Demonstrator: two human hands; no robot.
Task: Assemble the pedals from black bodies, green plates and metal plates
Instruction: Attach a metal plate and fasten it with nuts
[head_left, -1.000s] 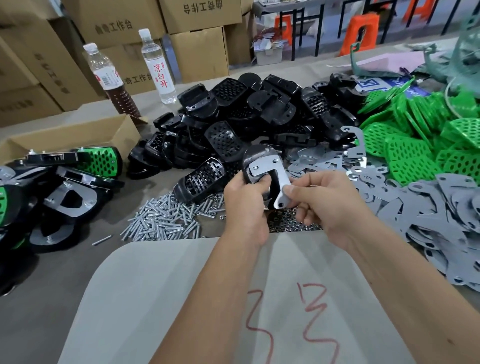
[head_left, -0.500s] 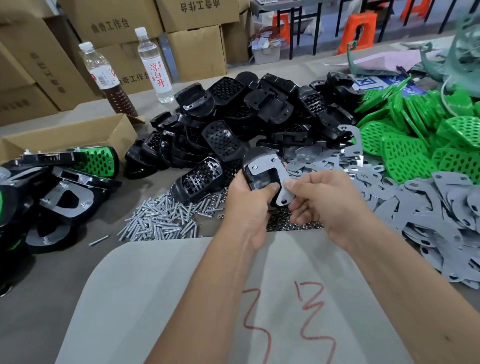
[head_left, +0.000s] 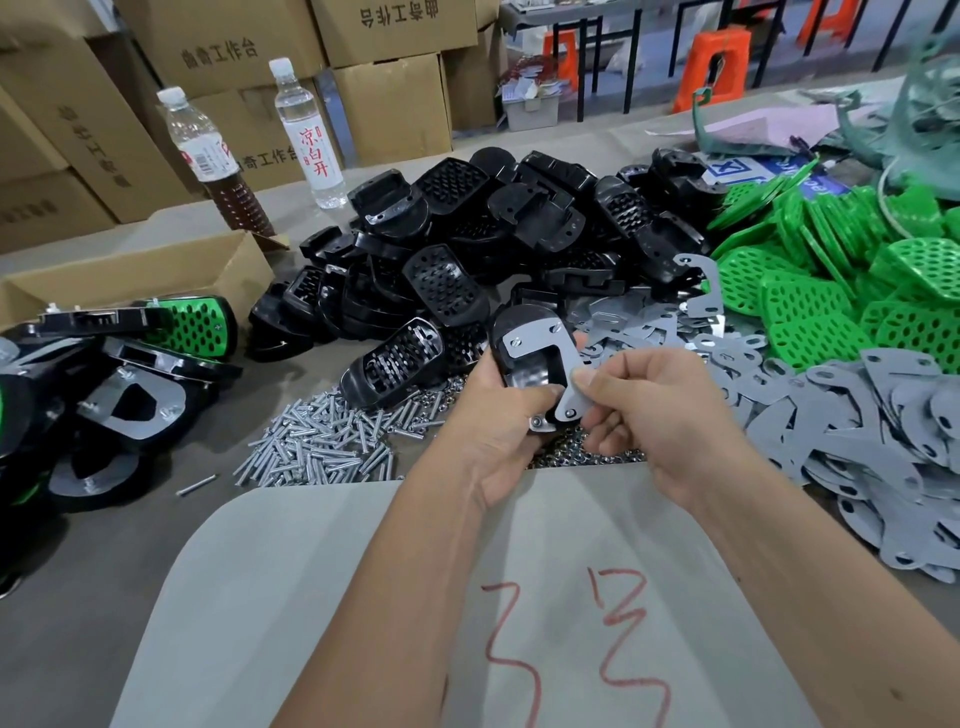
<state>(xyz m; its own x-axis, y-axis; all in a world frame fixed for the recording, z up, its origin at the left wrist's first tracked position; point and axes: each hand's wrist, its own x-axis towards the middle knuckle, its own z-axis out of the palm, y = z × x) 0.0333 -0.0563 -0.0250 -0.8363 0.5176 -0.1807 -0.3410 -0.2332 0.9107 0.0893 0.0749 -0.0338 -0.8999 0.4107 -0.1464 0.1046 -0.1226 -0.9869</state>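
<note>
Head view: an open brown cardboard box (head_left: 135, 280) sits near the left edge of the table (head_left: 104, 545); its inside cannot be seen. Just in front of it lies a heap of finished black-and-green pedals (head_left: 98, 384), some turned to show grey metal plates on their undersides. Two clear plastic bottles stand toward the far edge, one part-filled with brown liquid (head_left: 218, 166), the other with a white label and red characters (head_left: 309, 135).

Both hands meet above the middle of the table, over the far end of a grey sheet with red scribbles (head_left: 363, 597). The left hand (head_left: 498, 431) grips a black plastic pedal body (head_left: 524, 348) from below, fingers curled round its near end, thumb across its edge. A grey L-shaped metal plate (head_left: 545, 353) lies on the body's upturned face, two screw heads showing in its upper part. The right hand (head_left: 654, 410) pinches the plate's lower tip between thumb and forefinger, the other fingers curled under. Both forearms reach in from the near edge.

Behind the hands is a pile of loose black pedal bodies (head_left: 493, 228); perforated green plastic plates (head_left: 831, 280) are heaped toward the far right corner, loose grey metal plates (head_left: 857, 431) spread along the right edge, and silver screws (head_left: 322, 441) lie left of the hands.
</note>
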